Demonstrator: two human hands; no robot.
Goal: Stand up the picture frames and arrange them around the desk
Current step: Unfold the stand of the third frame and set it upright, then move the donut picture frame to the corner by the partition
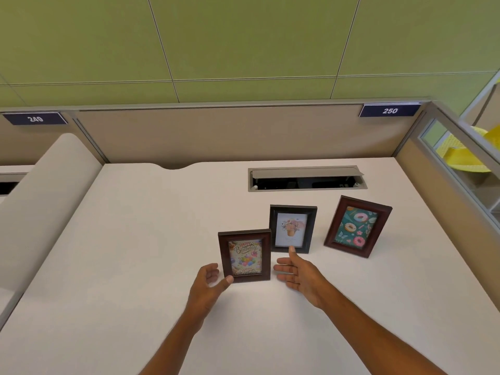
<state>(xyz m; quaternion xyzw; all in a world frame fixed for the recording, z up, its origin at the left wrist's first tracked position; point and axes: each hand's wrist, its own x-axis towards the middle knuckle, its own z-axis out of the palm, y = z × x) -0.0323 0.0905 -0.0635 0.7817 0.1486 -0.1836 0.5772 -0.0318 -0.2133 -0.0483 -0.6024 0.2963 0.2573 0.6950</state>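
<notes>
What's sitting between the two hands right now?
The birthday frame stands upright between the left hand and right hand in the head view; the left thumb seems to touch its lower corner.

bare desk left, three upright frames crowding centre-right, cable hatch behind

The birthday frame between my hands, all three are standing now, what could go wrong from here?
The birthday frame stands close in front of the flower frame; tipping back, it might knock that one over. Your left hand has its thumb at its lower corner, so pulling away carelessly could topple it. The donut frame looks tilted and may be less steady.
</notes>
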